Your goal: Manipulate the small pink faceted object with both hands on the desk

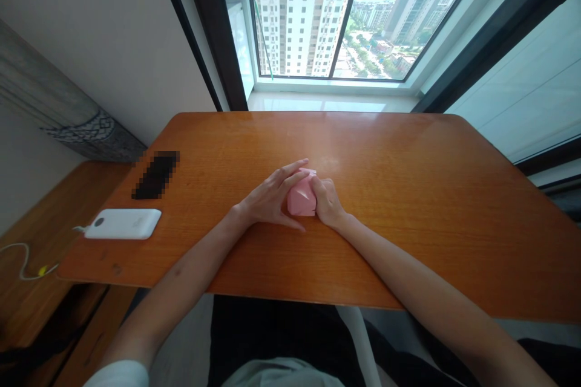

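A small pink angular object (301,198), which looks like folded paper, stands on the wooden table (385,193) between my hands. My left hand (276,196) is at its left side with fingers spread and thumb apart; the fingers reach over its top left. On the right, my right hand (330,201) has its fingers curled in and its thumb against the object's right edge. The fingertips of my right hand are partly hidden, and so is the far side of the pink object.
A white rounded device (122,224) with a cable lies at the table's left edge. Behind it is a dark blurred-out rectangle (157,175). A wooden bench (40,211) with a white cord stands at the left. Beyond the table is a window (336,24).
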`<state>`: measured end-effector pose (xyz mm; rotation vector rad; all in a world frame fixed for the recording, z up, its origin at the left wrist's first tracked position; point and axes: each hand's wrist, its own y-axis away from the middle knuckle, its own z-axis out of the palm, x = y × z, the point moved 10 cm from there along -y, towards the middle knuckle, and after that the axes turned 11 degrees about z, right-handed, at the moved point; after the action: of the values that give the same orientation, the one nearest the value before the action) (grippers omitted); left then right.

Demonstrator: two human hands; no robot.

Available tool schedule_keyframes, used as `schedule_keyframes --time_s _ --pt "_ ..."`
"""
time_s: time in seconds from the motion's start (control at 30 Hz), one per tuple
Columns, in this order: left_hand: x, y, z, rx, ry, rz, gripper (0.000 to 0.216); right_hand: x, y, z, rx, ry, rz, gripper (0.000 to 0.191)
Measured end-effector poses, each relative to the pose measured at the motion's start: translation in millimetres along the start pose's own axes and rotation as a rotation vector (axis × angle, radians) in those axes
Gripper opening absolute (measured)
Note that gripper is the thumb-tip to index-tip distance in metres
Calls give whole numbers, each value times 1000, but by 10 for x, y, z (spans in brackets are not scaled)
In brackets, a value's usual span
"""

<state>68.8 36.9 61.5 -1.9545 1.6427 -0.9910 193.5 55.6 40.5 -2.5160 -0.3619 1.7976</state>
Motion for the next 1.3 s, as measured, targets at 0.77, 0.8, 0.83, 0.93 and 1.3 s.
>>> schedule_keyframes --time_s 0.77,0.8,0.83,0.93,1.3 --pt "-113 28 50 4 109 -103 136 183 -46 -31 40 -83 109 79" --pt "-107 16 30 17 114 -116 131 182 -43 -30 38 -82 107 79" --pt "-112 11 8 37 130 -143 126 158 -37 -30 36 -73 91 80" --pt "-204 46 16 78 274 -297 112 -3 2 3 4 6 -17 82" --pt "-286 143 102 69 394 -341 124 -114 24 36 -12 70 -58 82"
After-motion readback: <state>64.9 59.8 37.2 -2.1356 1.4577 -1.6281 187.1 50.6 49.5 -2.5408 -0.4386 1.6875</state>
